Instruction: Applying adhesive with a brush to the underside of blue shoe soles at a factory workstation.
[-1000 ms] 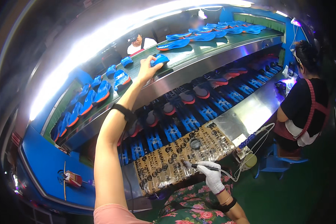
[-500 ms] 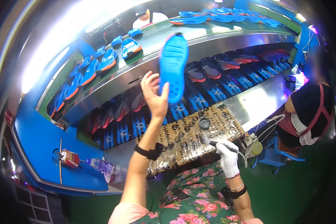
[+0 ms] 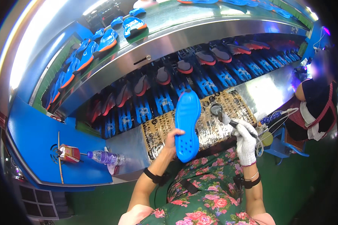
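My bare left hand (image 3: 171, 139) grips a blue shoe sole (image 3: 187, 122) by its left edge, near the end with small holes. The sole stands nearly upright in front of the taped work board (image 3: 159, 132). In a white knit glove, my right hand (image 3: 246, 145) is closed around the dark handle of a brush (image 3: 226, 119). Its bristles are at the lower rim of a small round dish (image 3: 215, 107) on the board. Whether they touch the dish, I cannot tell.
An upper conveyor (image 3: 165, 25) carries blue-and-orange soles (image 3: 87, 56). Beneath it, dark uppers with red soles (image 3: 163, 76) line a rack above blue slatted supports. A water bottle (image 3: 103, 156) lies on the left beside a red carton (image 3: 70, 153). A co-worker (image 3: 315, 101) sits at right.
My left hand has brought the sole down from the conveyor's height to the front of the board. The brush in my right hand has moved up to the dish. The view has shifted.
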Motion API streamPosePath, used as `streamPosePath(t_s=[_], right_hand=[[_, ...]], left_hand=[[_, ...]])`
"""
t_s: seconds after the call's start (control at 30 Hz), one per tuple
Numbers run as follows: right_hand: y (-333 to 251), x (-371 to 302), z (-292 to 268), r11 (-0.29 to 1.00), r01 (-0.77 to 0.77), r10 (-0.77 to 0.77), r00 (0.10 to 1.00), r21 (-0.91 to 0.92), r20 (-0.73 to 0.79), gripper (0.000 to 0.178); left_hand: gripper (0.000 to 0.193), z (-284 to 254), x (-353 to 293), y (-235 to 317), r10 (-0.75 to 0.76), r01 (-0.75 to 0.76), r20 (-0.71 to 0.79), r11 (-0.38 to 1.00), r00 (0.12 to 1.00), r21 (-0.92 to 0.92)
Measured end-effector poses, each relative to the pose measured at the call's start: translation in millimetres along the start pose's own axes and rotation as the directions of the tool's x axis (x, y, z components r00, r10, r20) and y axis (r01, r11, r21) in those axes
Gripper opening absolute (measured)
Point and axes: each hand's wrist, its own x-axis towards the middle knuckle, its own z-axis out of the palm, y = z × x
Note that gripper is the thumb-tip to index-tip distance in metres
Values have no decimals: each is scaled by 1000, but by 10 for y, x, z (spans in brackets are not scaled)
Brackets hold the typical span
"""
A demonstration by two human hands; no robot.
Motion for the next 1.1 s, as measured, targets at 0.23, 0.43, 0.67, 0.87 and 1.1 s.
streamPosePath(t_s=[0.23, 0.43, 0.67, 0.87, 1.1], right_hand=[[-87, -206, 595, 998, 40, -18, 942, -58, 334, 22], [-181, -248, 871, 871, 318, -88, 851, -374, 518, 21], [-314, -282, 923, 908, 131, 68, 890, -397, 450, 22], [-315, -210, 934, 746, 568, -284, 743, -347, 605, 23], [-307, -172, 958, 639, 687, -384, 674, -346, 631, 26]], left_hand=[[78, 8, -302, -775, -134, 147, 137, 985, 981, -88], [96, 207, -344, -775, 16, 136, 329, 891, 944, -432], [101, 525, -268, -564, 229, 77, 376, 758, 898, -647], [102, 672, -277, -508, 219, 39, 310, 757, 925, -652], [89, 852, -363, -461, 346, -317, 41, 896, 937, -310]])
